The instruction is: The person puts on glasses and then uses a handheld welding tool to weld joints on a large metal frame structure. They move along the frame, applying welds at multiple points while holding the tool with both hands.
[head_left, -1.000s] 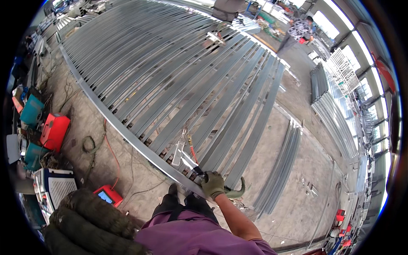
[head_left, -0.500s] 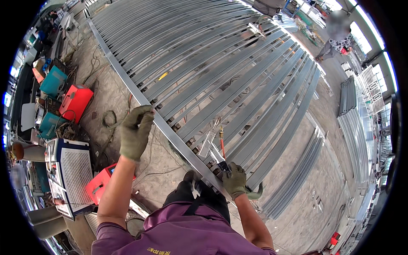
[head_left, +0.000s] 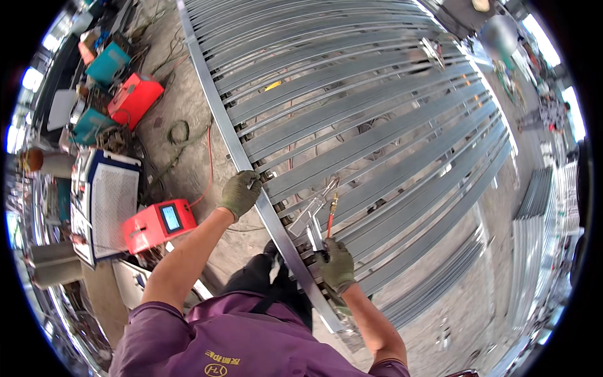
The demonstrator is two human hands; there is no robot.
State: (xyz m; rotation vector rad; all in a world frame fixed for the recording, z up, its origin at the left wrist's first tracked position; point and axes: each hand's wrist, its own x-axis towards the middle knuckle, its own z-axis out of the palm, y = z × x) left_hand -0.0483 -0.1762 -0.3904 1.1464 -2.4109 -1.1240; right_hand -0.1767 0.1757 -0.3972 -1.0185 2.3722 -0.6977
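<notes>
In a green work glove, my right hand (head_left: 337, 266) grips the dark handle of a silver welding gun (head_left: 306, 220). Its nozzle end points up and away over the metal bars, and a red hose with a brass fitting (head_left: 333, 207) runs beside it. My left hand (head_left: 240, 196), gloved alike, is at the near edge of a large steel frame (head_left: 217, 113). Its fingers are curled together at the edge bar; something small and pale shows between them, too small to name. Long grey flat bars (head_left: 352, 147) lie side by side across the frame.
Left of the frame stand a red machine with a screen (head_left: 160, 225), a white and blue cabinet (head_left: 113, 195), another red box (head_left: 135, 100) and teal machines (head_left: 108, 63). Cables and a hose lie on the floor. Metal profiles (head_left: 433, 276) lie stacked at right; a person (head_left: 553, 116) is beyond.
My view has turned, so the frame and machines appear shifted. My left hand has come down and closer to the frame's edge bar. My right hand keeps hold of the welding gun.
</notes>
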